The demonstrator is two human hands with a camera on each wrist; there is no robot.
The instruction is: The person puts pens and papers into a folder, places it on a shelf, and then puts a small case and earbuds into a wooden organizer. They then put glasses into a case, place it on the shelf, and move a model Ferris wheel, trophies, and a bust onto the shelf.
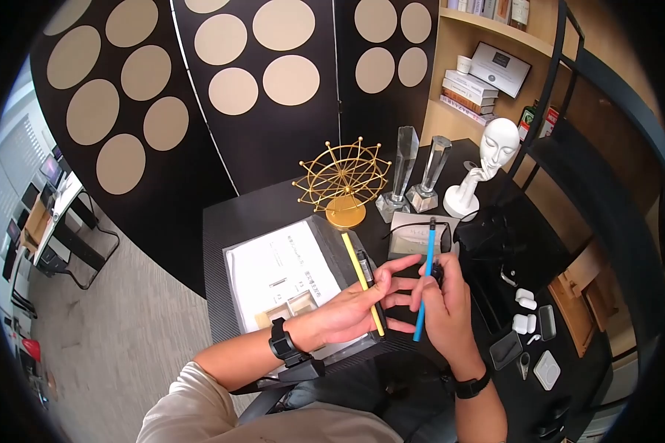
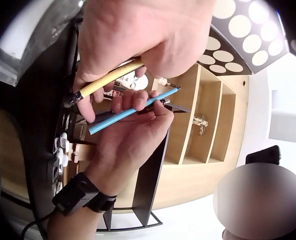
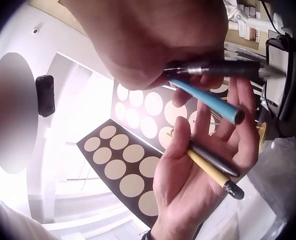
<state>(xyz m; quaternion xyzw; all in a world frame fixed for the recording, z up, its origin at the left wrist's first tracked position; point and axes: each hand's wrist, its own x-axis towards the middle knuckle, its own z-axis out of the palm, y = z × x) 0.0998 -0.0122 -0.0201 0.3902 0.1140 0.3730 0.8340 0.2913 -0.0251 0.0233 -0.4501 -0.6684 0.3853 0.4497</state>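
In the head view, my left hand [image 1: 341,316] holds a yellow pencil [image 1: 352,255] together with a black pen [image 3: 215,157], the thumb lying across them. My right hand [image 1: 448,314], just beside it, grips a blue pencil [image 1: 431,247]. A second black pen [image 3: 225,68] with a silver band shows in that same hand in the right wrist view. Both hands are raised above the desk's front edge, with fingertips close together. The yellow pencil has a black end [image 3: 234,189]. Part of each pencil is hidden behind fingers.
A clear folder with white paper [image 1: 262,255] lies on the black desk at left. Behind stand a gold wheel ornament [image 1: 345,210], crystal trophies [image 1: 403,170] and a white face sculpture [image 1: 462,199]. Glasses [image 1: 447,235] rest on a box; earbud cases [image 1: 524,323] and small gadgets lie at right.
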